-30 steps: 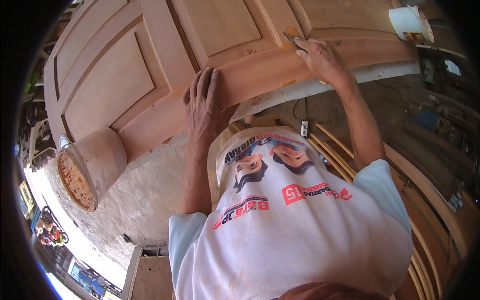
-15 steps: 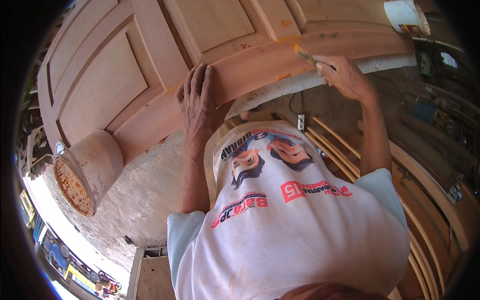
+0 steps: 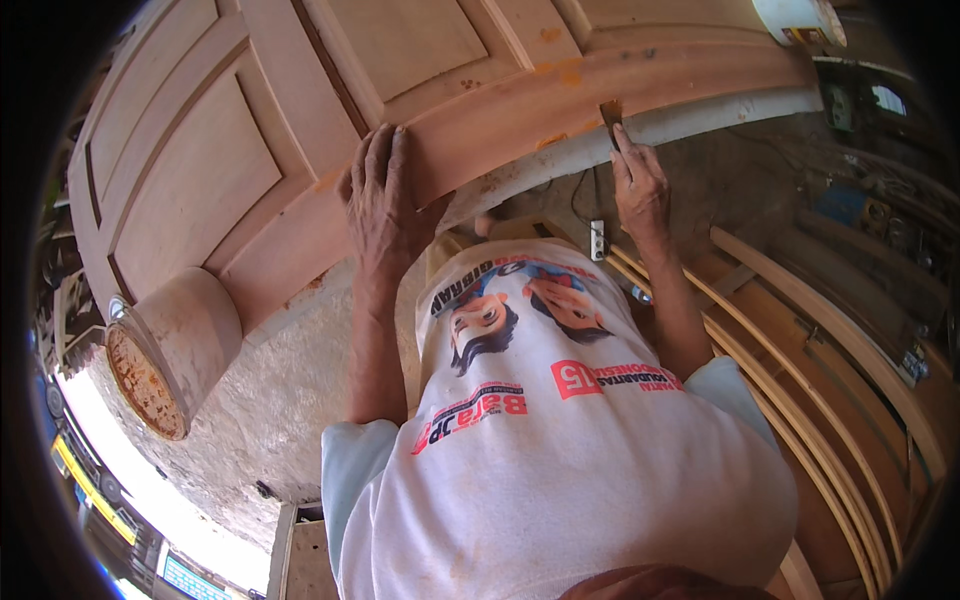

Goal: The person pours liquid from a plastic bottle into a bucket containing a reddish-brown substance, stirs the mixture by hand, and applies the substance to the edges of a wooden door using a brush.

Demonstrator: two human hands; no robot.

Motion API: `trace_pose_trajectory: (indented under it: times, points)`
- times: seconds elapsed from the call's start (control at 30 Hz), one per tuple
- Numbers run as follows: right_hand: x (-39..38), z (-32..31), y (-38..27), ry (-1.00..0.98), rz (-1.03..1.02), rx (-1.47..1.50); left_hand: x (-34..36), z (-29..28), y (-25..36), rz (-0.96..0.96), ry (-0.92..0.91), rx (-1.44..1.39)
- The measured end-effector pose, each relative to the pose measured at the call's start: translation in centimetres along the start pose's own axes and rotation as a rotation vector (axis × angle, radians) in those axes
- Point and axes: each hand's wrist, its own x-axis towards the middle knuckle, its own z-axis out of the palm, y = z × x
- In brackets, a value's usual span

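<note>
A panelled wooden door (image 3: 268, 215) lies across the upper view, pale with pinkish rails and orange filler patches (image 3: 553, 140) along the near rail. My left hand (image 3: 385, 205) rests on that rail, fingers stretched over the face and thumb toward the near edge. My right hand (image 3: 640, 195) grips a flat scraper (image 3: 611, 112), its orange-stained blade at the rail's lower edge, right of the patches; whether it touches is hard to tell.
A stained white bucket (image 3: 205, 330) sits at the door's left end, a smaller one (image 3: 790, 20) at the upper right. Long wooden strips (image 3: 790, 440) lean at the right, near a white power socket (image 3: 597, 240). Vehicles show beyond the bright opening at lower left.
My right hand has drawn the scraper off the orange patch near the upper panels and turned it upright, down and left, at the rail's lower edge. My left hand stays on the rail.
</note>
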Motion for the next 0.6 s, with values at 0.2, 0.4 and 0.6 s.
trace_pose_trajectory:
  times: [0.2,0.4,0.6]
  points:
    - [-4.9,0.6,0.3,-0.03,-0.023,-0.044,0.0,-0.1,0.1,-0.005,-0.006,0.023]
    - [-1.7,-3.8,-1.4,0.03,0.24,0.265,-0.2,0.3,0.0,0.025,0.022,0.02]
    - [-0.2,-1.8,0.5,-0.077,0.652,0.753,-0.1,0.1,0.1,0.007,0.0,0.031]
